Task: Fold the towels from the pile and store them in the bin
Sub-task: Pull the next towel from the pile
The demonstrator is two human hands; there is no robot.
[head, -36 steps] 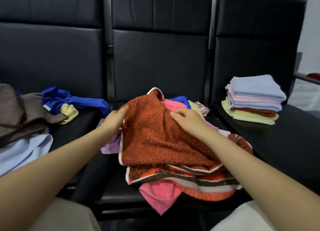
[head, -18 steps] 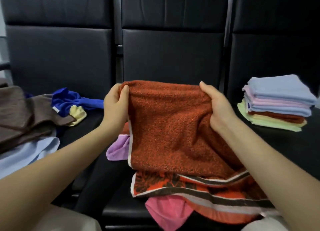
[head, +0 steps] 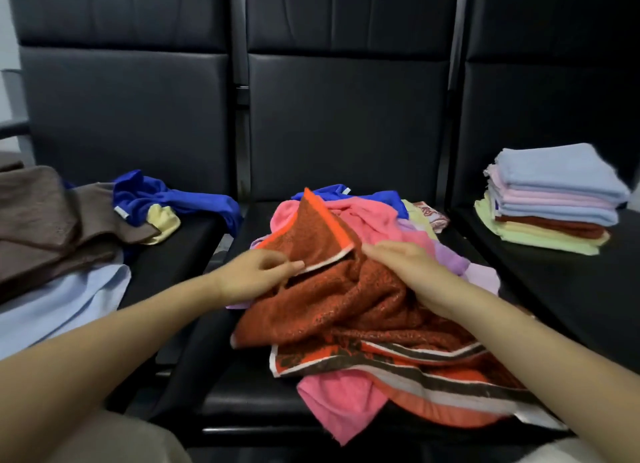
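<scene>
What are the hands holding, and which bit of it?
The left hand pinches the rust-red towel at its white-trimmed edge. The right hand rests on the bunched middle; whether it grips cannot be told.

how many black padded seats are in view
3, side by side: the left black padded seat under loose cloths, the middle seat under the towel pile, the right seat holding the folded stack. More may lie outside the frame.
</scene>
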